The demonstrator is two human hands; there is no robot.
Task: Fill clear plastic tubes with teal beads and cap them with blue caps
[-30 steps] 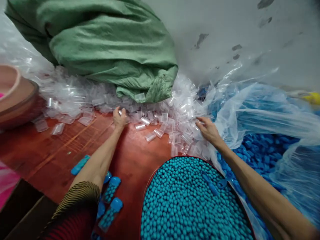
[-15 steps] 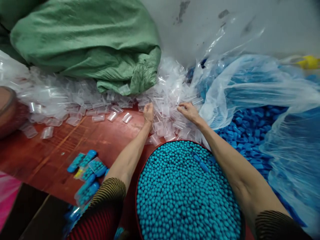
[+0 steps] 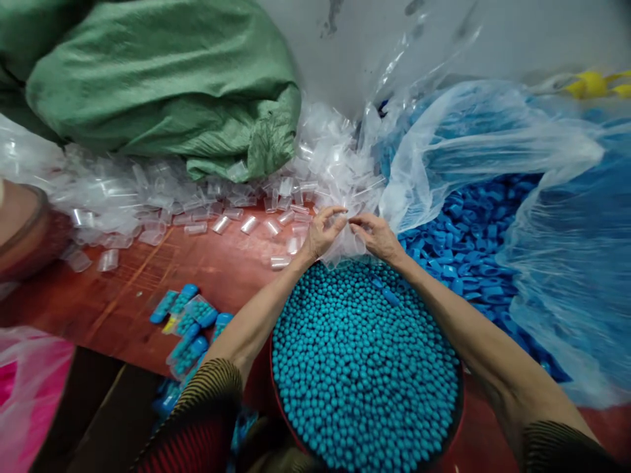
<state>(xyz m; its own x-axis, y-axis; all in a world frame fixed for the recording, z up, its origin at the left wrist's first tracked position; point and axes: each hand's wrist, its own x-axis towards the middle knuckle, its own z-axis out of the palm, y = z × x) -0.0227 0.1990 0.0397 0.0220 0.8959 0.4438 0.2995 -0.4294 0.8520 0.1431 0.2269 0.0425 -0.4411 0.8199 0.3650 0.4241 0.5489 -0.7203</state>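
Observation:
My left hand (image 3: 326, 231) and my right hand (image 3: 375, 236) are close together at the far rim of a round tub full of small turquoise balls (image 3: 365, 361). Between and under them lie clear plastic cases (image 3: 345, 244), part of a larger heap running back to the wall. The fingers of both hands are curled; whether a case is pinched in either is too blurred to tell. Two small blue pieces (image 3: 387, 292) rest on the balls near the tub's far right side.
A green sack (image 3: 167, 85) lies on the heap at the back left. Blue caps (image 3: 473, 236) under plastic film (image 3: 566, 263) are at the right. Filled cases with blue caps (image 3: 187, 322) sit on the red table (image 3: 123, 295). A brown bowl (image 3: 24, 230) stands far left.
My hands have come closer together and nearer to the tub, among the clear cases. Some clear cases now lie scattered left of my left hand. The whole view has shifted slightly.

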